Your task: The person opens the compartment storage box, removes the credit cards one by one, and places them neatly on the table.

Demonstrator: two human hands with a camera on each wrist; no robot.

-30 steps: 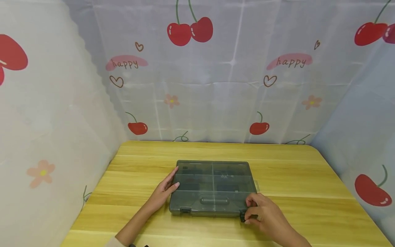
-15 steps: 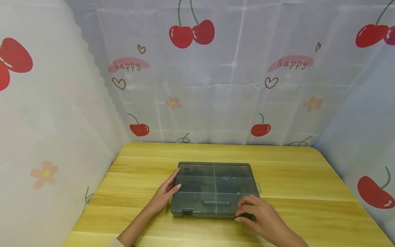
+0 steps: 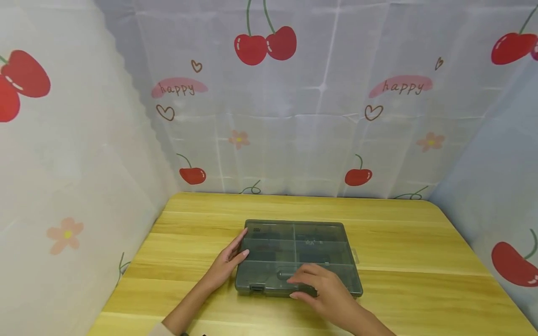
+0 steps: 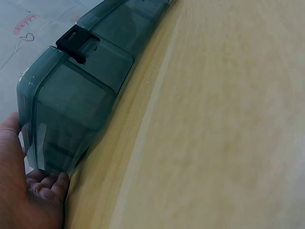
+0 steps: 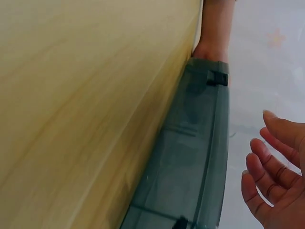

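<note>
A flat, see-through grey-green compartment box (image 3: pixel 269 268) lies on the table with its lid down. My left hand (image 3: pixel 224 265) grips its left side, the thumb at the lid's edge; the left wrist view shows curled fingers (image 4: pixel 47 186) at the box's corner. Over the front edge hovers my right hand (image 3: pixel 325 289), fingers loosely bent. In the right wrist view that hand (image 5: pixel 276 167) holds nothing and a gap separates it from the box. A black latch (image 3: pixel 257 288) sits at the front left; the front right stretch is partly hidden behind my right hand.
Light wood table (image 3: pixel 403 242) surrounds the box on all sides. A cherry-printed cloth (image 3: pixel 286 126) hangs behind the table and along both sides. Dark shapes show dimly through the lid in the rear compartments.
My right hand has left the front right latch, which it was pinching, and moved left along the front edge. My left hand stays on the box's left side.
</note>
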